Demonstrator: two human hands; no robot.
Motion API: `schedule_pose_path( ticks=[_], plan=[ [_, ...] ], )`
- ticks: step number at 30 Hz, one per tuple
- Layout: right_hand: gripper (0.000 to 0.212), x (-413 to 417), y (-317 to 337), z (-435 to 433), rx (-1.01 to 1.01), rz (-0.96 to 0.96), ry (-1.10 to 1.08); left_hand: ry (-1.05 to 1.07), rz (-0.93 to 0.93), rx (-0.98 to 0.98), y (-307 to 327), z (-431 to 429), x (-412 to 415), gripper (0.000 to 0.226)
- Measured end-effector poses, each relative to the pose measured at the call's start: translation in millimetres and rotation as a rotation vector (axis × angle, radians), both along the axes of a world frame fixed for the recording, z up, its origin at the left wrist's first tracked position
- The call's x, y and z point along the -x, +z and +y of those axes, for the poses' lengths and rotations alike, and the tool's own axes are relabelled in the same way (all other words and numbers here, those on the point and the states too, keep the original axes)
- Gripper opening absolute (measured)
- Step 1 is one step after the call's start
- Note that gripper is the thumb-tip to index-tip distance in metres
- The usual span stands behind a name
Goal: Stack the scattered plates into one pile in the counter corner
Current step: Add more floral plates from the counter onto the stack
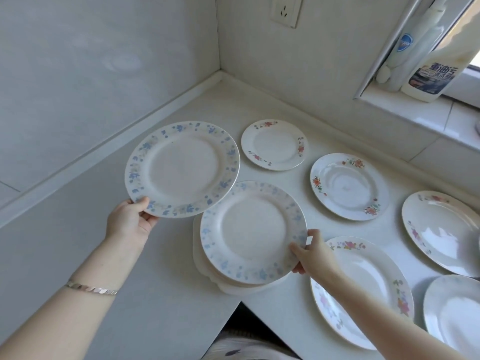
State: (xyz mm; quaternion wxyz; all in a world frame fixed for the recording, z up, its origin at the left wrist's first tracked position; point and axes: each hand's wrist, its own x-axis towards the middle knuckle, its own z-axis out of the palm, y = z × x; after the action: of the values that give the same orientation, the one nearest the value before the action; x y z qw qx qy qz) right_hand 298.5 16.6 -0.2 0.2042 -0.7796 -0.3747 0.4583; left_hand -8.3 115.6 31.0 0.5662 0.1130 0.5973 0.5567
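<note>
My left hand (pixel 131 219) grips the near rim of a blue-flowered plate (pixel 181 168), held above the counter toward the corner. My right hand (pixel 313 253) pinches the right rim of a second blue-flowered plate (pixel 253 231), which sits tilted over a plain white scalloped plate (pixel 205 266) lying on the counter. Other plates lie scattered to the right: a small red-flowered plate (pixel 274 144), a deeper red-flowered plate (pixel 349 186), a pink-flowered plate (pixel 363 289) under my right forearm, and two more plates, one (pixel 441 231) at the right edge and one (pixel 454 310) below it.
The white counter (pixel 223 105) meets two tiled walls at the corner. A window sill at the upper right carries a cleaner bottle (pixel 433 74) and a white tube (pixel 405 45). A wall socket (pixel 285 10) sits above. The counter's inner edge (pixel 241 302) drops away below the scalloped plate.
</note>
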Motion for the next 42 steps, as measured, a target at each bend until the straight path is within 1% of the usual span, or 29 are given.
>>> schedule_pose_path(
  ticks=[5, 7, 9, 10, 12, 14, 16, 20, 22, 24, 25, 26, 27, 28, 29, 30, 31, 33, 35, 37, 39, 42],
  plan=[
    [0.035, 4.1, -4.5, -6.1, 0.029, -0.060, 0.049, -0.007, -0.010, 0.002, -2.3, -5.7, -8.1, 0.026],
    [0.036, 4.7, -3.4, -4.0, 0.067, -0.183, 0.115, -0.013, -0.008, 0.008, -2.3, -6.1, -10.4, 0.025],
    [0.046, 2.9, -3.5, 2.5, 0.070, -0.322, 0.144, -0.017, -0.011, 0.013, -2.1, -7.8, -11.9, 0.025],
    [0.053, 2.0, -4.5, 7.8, 0.047, -0.307, 0.102, -0.021, -0.013, 0.013, -1.9, -9.1, -12.4, 0.024],
    [0.066, 1.8, -8.4, 20.1, -0.023, -0.144, -0.009, -0.029, -0.008, 0.009, -0.7, -12.2, -13.7, 0.024],
    [0.065, 7.7, -13.5, 27.0, -0.075, 0.004, -0.079, -0.034, 0.002, 0.002, 0.8, -14.7, -14.2, 0.024],
    [0.056, 15.9, -17.3, 25.6, -0.096, 0.082, -0.136, -0.043, 0.007, -0.005, 1.8, -17.1, -12.7, 0.023],
    [0.052, 20.0, -19.8, 20.0, -0.115, 0.178, -0.221, -0.087, 0.036, 0.007, 3.6, -25.2, -9.7, 0.023],
    [0.054, 17.5, -18.9, 20.7, -0.120, 0.150, -0.218, -0.117, 0.055, 0.025, 3.8, -30.8, -11.1, 0.022],
    [0.055, 15.1, -14.6, 22.7, -0.193, 0.058, -0.262, -0.150, 0.060, 0.040, 4.9, -36.4, -15.3, 0.021],
    [0.052, 14.9, -7.9, 24.3, -0.259, 0.027, -0.299, -0.171, 0.066, 0.044, 5.8, -39.0, -18.3, 0.021],
    [0.043, 14.1, -0.3, 27.0, -0.323, 0.037, -0.313, -0.192, 0.073, 0.047, 6.7, -41.9, -21.9, 0.021],
    [0.032, 13.4, 9.5, 30.4, -0.373, 0.108, -0.304, -0.215, 0.079, 0.051, 7.2, -44.6, -25.7, 0.021],
    [0.024, 13.7, 20.8, 33.8, -0.386, 0.229, -0.285, -0.243, 0.083, 0.056, 7.5, -47.5, -29.7, 0.020],
    [0.021, 13.5, 30.9, 36.3, -0.361, 0.345, -0.254, -0.277, 0.085, 0.063, 7.2, -50.0, -33.6, 0.019],
    [0.022, 12.3, 38.5, 37.8, -0.317, 0.403, -0.216, -0.318, 0.087, 0.071, 6.9, -52.3, -37.6, 0.018],
    [0.023, 9.8, 42.6, 38.1, -0.276, 0.387, -0.170, -0.362, 0.090, 0.082, 6.1, -54.1, -41.0, 0.018],
    [0.024, 3.0, 42.8, 35.3, -0.239, 0.272, -0.111, -0.442, 0.109, 0.113, 3.3, -57.1, -47.3, 0.019],
    [0.023, -2.1, 36.8, 28.6, -0.209, 0.181, -0.096, -0.511, 0.175, 0.143, -2.4, -58.4, -51.8, 0.020],
    [0.023, -4.7, 27.7, 19.5, -0.154, 0.080, -0.054, -0.579, 0.294, 0.165, -9.3, -59.2, -54.0, 0.018],
    [0.028, -6.4, 18.8, 11.2, -0.103, -0.006, -0.021, -0.653, 0.421, 0.174, -14.1, -59.7, -54.5, 0.014],
    [0.042, -6.4, 9.1, 3.2, -0.072, -0.124, 0.032, -0.768, 0.591, 0.182, -17.2, -59.0, -55.6, 0.022]
  ],
)
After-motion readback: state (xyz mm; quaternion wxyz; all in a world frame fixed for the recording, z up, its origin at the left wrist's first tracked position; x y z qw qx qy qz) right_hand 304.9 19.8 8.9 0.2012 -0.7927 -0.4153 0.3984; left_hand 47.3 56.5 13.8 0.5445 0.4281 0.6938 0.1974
